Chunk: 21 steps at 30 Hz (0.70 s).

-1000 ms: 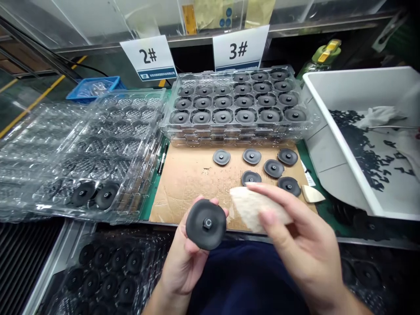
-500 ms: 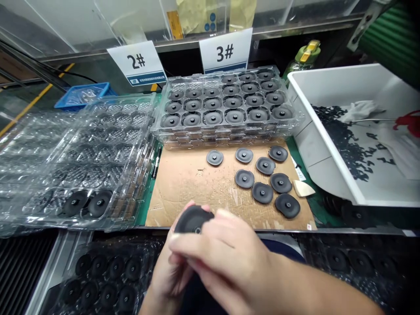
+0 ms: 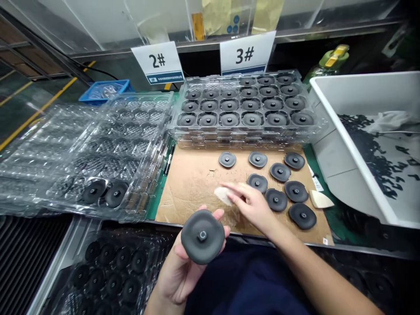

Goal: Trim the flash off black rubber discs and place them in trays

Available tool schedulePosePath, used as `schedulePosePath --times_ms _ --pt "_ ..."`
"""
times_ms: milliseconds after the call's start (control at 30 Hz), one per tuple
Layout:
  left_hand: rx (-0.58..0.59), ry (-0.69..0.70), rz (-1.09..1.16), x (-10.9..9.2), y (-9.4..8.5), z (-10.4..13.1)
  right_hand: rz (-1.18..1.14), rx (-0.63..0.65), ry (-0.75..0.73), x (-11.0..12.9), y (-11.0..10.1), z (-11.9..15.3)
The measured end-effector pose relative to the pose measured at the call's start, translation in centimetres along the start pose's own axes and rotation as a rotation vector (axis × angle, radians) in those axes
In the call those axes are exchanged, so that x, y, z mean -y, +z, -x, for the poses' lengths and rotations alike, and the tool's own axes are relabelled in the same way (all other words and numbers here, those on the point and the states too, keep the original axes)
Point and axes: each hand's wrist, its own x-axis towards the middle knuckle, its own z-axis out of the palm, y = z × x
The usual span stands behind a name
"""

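Observation:
A black disc with a central hub (image 3: 202, 236) rests in my left hand (image 3: 183, 267), its face turned up and my fingers round its edge, just in front of the cardboard sheet (image 3: 183, 188). Pinched in my right hand (image 3: 251, 203) is a small cream-white pad (image 3: 223, 195), held over the cardboard. Several similar black discs lie on the cardboard to the right, the nearest ones (image 3: 257, 183) beside my right hand. A second cream-coloured wedge (image 3: 320, 199) lies at the sheet's right edge.
A clear tray of black discs (image 3: 243, 130) stands behind the cardboard. More clear trays (image 3: 108, 144) fill the left side. On the right is a white bin (image 3: 341, 144) with small black parts. Another tray of discs (image 3: 113, 282) sits low at the front left.
My hands have parted. The disc in my left hand now faces up in full view. My right hand has moved away from it, over the cardboard, showing the white pad. The view has shifted left.

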Motion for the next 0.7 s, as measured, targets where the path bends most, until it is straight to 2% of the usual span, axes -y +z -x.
schedulePosePath --times_ms 67,133,233,300,367,467,533,600,700 --pt "0.008 -0.005 0.03 -0.1 -0.2 0.0 0.036 0.009 0.037 -2.2 1.4 0.8" --pt "0.01 -0.015 0.044 -0.2 -0.3 0.0 0.05 -0.034 0.084 -3.0 2.2 1.7" --pt "0.009 -0.009 0.029 -0.3 -0.3 0.0 0.021 -0.082 0.156 -1.8 1.8 2.8" --pt "0.019 0.047 -0.054 -0.3 -0.4 -0.1 -0.027 -0.064 0.193 -0.3 1.2 3.1" --pt "0.016 0.182 -0.276 -0.2 -0.6 -0.2 -0.077 -0.018 0.215 0.7 0.6 3.5" --pt "-0.016 0.4 -0.837 0.1 -1.1 -0.5 -0.133 0.029 0.227 1.1 0.0 4.0" --pt "-0.027 0.472 -1.135 0.2 -1.2 -0.7 -0.154 0.018 0.229 1.0 -0.4 4.2" --pt "-0.018 0.5 -1.275 0.2 -1.2 -0.8 -0.17 -0.019 0.216 1.3 -0.9 4.4" --pt "-0.01 0.485 -1.315 0.0 -1.1 -0.7 -0.28 -0.007 0.221 2.7 -1.7 4.5"
